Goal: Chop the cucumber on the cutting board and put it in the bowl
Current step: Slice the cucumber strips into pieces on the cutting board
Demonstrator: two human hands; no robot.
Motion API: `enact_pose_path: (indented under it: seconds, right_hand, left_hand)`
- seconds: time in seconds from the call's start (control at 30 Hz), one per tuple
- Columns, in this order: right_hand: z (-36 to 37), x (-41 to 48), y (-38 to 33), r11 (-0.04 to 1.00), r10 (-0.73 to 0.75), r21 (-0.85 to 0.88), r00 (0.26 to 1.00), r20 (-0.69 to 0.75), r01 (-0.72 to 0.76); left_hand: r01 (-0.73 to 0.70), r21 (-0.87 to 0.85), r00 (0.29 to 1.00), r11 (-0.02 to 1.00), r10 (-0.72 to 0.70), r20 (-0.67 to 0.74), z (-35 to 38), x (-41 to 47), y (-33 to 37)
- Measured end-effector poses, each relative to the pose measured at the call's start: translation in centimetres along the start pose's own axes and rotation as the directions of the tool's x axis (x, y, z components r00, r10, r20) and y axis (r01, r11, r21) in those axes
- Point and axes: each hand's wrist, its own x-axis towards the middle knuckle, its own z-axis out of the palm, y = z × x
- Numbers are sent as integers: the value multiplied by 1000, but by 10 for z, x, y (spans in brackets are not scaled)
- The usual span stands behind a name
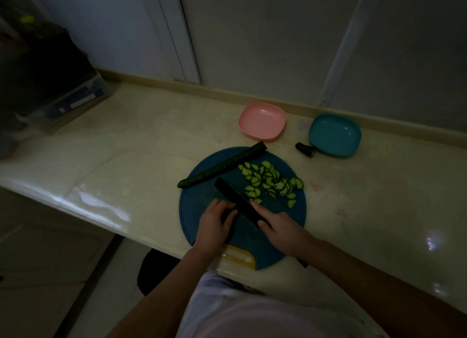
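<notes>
Plastic storage box (75, 97) sits on the counter (126, 148) far out at ten o'clock from the round cutting board (199, 201), well apart from the work. On the board, the long uncut cucumber (222, 167) lies slanted from nine toward twelve o'clock, parked behind the blade, probably so it waits its turn without rolling into the cut.

At about seven o'clock the left hand (217, 221) has its fingers curled round a short dark piece (227, 215), most likely cucumber, though the dim light makes that uncertain; it is pinned right against the knife (237, 198), seemingly to steady it for slicing. The right hand (280, 226) is wrapped round the knife's handle at five o'clock, the blade angled toward eleven.

Chopped slices (270, 181) are heaped from one to three o'clock, just beside the blade, out of the cutting line. Beyond the board at one o'clock stands the pink bowl (262, 120); further right is the teal bowl (333, 135), with a cut-off cucumber end (305, 149) touching its near-left corner. Both bowls hold nothing, and nothing blocks the way from slices to either one.
</notes>
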Motion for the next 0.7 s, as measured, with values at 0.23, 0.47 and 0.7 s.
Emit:
enact_pose_path:
  seconds: [0.23,0.47,0.7]
  right_hand:
    - [-2,-6,15,998,26,51,999,-36,-25]
    - [-5,-14,9,989,53,139,999,5,-53]
    - [-6,-16,7,983,54,174,999,8,-54]
  left_hand:
    - [-11,-18,1000,1000,11,-5,-3,-4,4]
    - [1,-14,1000,1000,-1,-28,-2,-2,4]
    - [3,-12,999,1000,-4,-50,1,-3,3]
